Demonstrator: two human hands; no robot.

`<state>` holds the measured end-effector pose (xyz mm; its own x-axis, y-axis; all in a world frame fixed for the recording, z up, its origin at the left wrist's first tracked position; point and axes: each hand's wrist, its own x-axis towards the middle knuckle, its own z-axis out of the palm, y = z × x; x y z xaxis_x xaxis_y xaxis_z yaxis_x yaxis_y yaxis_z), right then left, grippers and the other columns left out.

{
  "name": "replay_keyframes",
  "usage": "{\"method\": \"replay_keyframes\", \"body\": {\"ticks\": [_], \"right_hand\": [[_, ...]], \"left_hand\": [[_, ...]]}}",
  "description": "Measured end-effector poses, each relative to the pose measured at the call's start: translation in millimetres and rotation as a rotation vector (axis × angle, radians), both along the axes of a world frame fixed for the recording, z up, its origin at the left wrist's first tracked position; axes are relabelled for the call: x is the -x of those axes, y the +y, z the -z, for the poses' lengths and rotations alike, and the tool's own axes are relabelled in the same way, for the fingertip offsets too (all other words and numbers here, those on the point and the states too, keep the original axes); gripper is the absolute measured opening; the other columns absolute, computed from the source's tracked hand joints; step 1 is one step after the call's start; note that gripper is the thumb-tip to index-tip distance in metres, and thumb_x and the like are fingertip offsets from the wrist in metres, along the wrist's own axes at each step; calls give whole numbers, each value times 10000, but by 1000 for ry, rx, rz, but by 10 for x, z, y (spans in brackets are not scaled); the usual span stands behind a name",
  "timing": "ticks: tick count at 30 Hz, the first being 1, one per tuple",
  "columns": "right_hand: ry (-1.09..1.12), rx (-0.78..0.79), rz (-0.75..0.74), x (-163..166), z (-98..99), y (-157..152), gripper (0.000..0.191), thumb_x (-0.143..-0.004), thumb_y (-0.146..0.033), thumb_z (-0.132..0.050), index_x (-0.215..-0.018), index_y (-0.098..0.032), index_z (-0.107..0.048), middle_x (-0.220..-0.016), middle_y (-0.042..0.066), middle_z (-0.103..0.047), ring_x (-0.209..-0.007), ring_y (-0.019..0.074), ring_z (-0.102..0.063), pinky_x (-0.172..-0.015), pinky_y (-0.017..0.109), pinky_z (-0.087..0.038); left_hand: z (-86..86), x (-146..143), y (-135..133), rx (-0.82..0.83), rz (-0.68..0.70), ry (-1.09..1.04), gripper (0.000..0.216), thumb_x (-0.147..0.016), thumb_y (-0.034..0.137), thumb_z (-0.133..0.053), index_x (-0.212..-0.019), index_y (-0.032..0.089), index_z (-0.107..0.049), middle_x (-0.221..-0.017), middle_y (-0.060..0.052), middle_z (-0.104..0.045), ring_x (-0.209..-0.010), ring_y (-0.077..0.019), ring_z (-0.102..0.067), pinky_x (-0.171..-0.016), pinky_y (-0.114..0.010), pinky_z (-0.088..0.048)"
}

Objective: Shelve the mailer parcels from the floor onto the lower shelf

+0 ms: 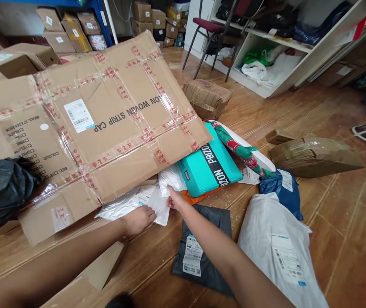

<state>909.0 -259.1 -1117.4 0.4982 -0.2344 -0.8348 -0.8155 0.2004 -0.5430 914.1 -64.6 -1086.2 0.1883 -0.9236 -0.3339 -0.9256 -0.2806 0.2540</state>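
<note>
White plastic mailer (159, 209) is where both hands are right now, on the floor (340, 239) and partly tucked under the big carton's edge.

Biggest stuff first: the white shelf unit (250, 84) has green and white plastic bags in its lower bay, dark ones above. Next, the huge flat carton (115, 90) is taped all over, so no clue what's inside. The bulging white sack (263, 231) looks closed and full, contents hidden. Same with the teal POIZON pouch (199, 171), the dark grey mailer (218, 218) and the blue bag (275, 192).

Progress-wise, I'd call it partway at best: the mailer isn't clear of the carton, and plenty of parcels lie loose around it.

Hands: left hand (140, 220) is loosely curled at the mailer, can't tell if it's gripping. Right hand (175, 200) has its fingers drawn in close by a small white pouch (168, 179); can't tell if it's actually pinching anything.
</note>
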Motion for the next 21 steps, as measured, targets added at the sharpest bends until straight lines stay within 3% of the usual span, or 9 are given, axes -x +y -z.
{"method": "replay_keyframes", "body": {"ticks": [2,3,6,8,12,14,16,17,21], "right_hand": [[23,-39,-41,179,-60,-75,371,-912,-483,-563,-741,-155,-528,-462,-32,-486,-356,77,-406,-327,150,-296],[29,-76,-60,289,-93,-116,360,-897,-482,-588,-765,-151,-537,-485,-22,-521,-377,84,-449,-346,152,-337],[74,-405,-56,606,-180,-241,685,-894,-728,-356,-940,-88,-596,-779,125,-694,-681,182,-692,-510,228,-533],[74,-663,30,740,-224,-314,941,-837,-838,-158,-1072,-36,-589,-986,211,-700,-901,255,-719,-556,267,-566],[-4,-864,74,725,-340,-351,931,-802,-872,-208,-1128,-74,-560,-965,178,-703,-813,245,-716,-543,286,-548],[-49,-839,39,587,-409,-284,711,-801,-773,-450,-995,-104,-590,-828,120,-689,-695,210,-681,-576,289,-530],[-111,-706,73,418,-471,-178,371,-699,-470,-676,-837,-141,-572,-671,36,-621,-606,165,-615,-592,265,-488],[-141,-629,106,343,-502,-122,280,-620,-329,-689,-795,-158,-554,-619,0,-579,-576,147,-578,-589,255,-462],[-235,-473,155,279,-729,13,358,-461,-233,-607,-814,-191,-564,-636,-36,-566,-625,152,-538,-654,279,-439]], "left_hand": [[-138,15,169,65,6,-13,271,-960,194,-352,-882,181,-612,-918,-100,-688,-870,-223,-617,-815,-343,-458],[-204,19,245,129,13,-35,287,-962,187,-332,-850,187,-597,-876,-93,-680,-831,-216,-604,-786,-340,-454],[-436,5,376,432,88,-131,300,-949,149,-309,-746,207,-523,-737,-60,-635,-695,-197,-528,-691,-334,-425],[-639,-13,360,583,135,-160,274,-928,124,-333,-713,212,-478,-687,-45,-607,-655,-191,-479,-650,-332,-403],[-1043,7,155,667,150,-86,222,-887,88,-362,-723,216,-439,-661,-37,-577,-641,-187,-438,-626,-335,-386],[-1152,40,36,681,162,-3,201,-879,95,-361,-737,218,-433,-664,-35,-569,-638,-183,-432,-628,-338,-388],[-1184,46,-41,665,171,47,198,-901,135,-346,-745,215,-437,-672,-29,-571,-630,-179,-426,-614,-342,-373],[-1179,28,-52,645,178,58,216,-930,185,-332,-746,214,-440,-677,-24,-574,-629,-177,-425,-605,-347,-358],[-1047,-213,115,502,82,108,406,-962,522,-313,-756,211,-473,-734,-16,-597,-687,-183,-480,-669,-367,-355]]}}
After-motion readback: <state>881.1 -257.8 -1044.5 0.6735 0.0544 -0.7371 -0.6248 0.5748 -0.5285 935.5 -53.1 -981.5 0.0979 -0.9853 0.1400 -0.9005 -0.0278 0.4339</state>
